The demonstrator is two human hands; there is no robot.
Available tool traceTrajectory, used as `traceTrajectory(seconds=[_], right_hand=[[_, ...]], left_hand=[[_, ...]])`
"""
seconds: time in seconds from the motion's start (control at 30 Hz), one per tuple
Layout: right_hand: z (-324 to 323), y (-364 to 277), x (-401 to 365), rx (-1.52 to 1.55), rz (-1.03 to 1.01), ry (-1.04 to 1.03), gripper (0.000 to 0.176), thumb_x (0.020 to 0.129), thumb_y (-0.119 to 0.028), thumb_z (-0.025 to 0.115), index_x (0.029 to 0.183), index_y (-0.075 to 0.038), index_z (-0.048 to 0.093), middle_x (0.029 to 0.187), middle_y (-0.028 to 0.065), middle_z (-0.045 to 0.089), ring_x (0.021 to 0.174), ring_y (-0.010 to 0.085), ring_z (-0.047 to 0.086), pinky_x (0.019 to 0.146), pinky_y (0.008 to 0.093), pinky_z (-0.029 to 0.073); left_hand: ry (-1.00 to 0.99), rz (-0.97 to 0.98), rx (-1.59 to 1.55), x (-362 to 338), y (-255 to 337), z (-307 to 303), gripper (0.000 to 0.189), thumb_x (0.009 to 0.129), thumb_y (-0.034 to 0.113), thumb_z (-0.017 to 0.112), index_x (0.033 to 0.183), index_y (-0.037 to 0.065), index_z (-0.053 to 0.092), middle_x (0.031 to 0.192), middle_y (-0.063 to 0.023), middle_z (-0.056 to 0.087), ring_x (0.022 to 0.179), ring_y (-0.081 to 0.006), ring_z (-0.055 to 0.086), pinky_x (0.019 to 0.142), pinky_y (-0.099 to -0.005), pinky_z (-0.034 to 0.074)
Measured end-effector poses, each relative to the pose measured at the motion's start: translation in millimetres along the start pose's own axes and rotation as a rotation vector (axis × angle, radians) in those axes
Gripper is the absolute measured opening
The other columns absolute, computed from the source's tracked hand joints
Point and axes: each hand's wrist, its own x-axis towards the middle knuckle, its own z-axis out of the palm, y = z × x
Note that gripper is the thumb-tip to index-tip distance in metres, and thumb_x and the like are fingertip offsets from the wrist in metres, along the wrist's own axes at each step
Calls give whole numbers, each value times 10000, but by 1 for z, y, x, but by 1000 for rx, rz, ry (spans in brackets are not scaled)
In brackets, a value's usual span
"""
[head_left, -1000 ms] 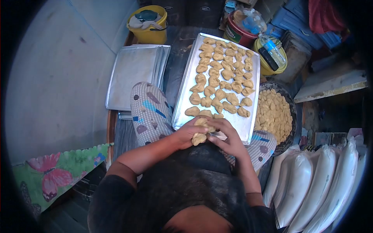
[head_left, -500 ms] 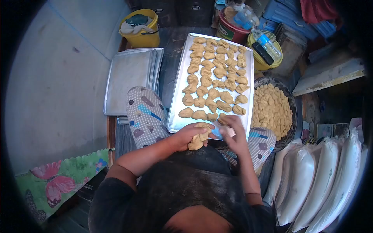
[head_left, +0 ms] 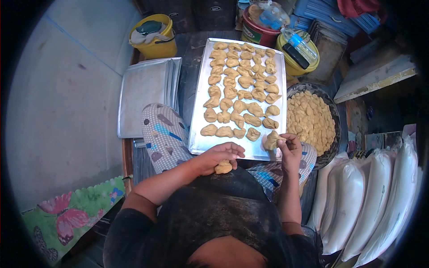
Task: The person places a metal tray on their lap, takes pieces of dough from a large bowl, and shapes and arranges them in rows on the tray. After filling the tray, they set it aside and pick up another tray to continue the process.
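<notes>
A metal baking tray rests in front of me, bearing rows of yellowish dough pieces. In my right hand, pinched between thumb and fingers, is a soft dough piece over the tray's near right corner. My left hand is near the tray's front edge, close to my body. It is curled around a smaller lump of dough, which shows below the fingers. Right of the tray stands a round dark basin full of dough chunks.
Stacked metal trays lie left of my knee. A yellow bucket, a red bucket and another yellow bucket with a bottle and phone on top stand behind. Plump plastic sacks line the right side.
My right hand has moved right, from the front row to the tray's near right corner, with a dough piece in it. Less dough shows in my left hand. The view has shifted slightly.
</notes>
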Motion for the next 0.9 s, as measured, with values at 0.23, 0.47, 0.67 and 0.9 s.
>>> traceTrajectory(seconds=[0.23, 0.47, 0.67, 0.9], right_hand=[[35, -12, -21, 175, 136, -277, 201, 868, -65, 619, 1059, -8, 592, 1122, 122, 578, 990, 178, 572, 893, 301, 446], [56, -38, -30, -663, -170, -503, 582, 760, -95, 701, 1306, -20, 515, 1098, 147, 463, 1095, 289, 480, 936, 358, 404], [23, -14, -9, -209, -86, 31, 487, 747, 106, 649, 1182, -12, 465, 1101, 115, 533, 987, 181, 590, 787, 281, 526], [13, 15, 11, -1021, -580, 95, 227, 718, -90, 730, 931, -65, 656, 921, 88, 612, 917, 278, 554, 802, 384, 435]], left_hand=[[-50, 38, 20, 18, 0, 28, 409, 957, 237, 530, 1281, 1, 448, 1118, -75, 582, 931, -138, 593, 811, -292, 500], [72, 14, -88, 17, -5, 24, 340, 975, 229, 502, 1222, -5, 502, 1085, -93, 617, 886, -140, 623, 801, -277, 512], [194, 123, 11, 9, 8, 13, 373, 908, 206, 499, 1188, -41, 522, 1138, -134, 615, 820, -194, 623, 773, -305, 504], [170, 264, -24, 4, 3, 8, 261, 882, 150, 502, 1085, -11, 532, 992, -146, 649, 750, -177, 620, 699, -293, 508]])
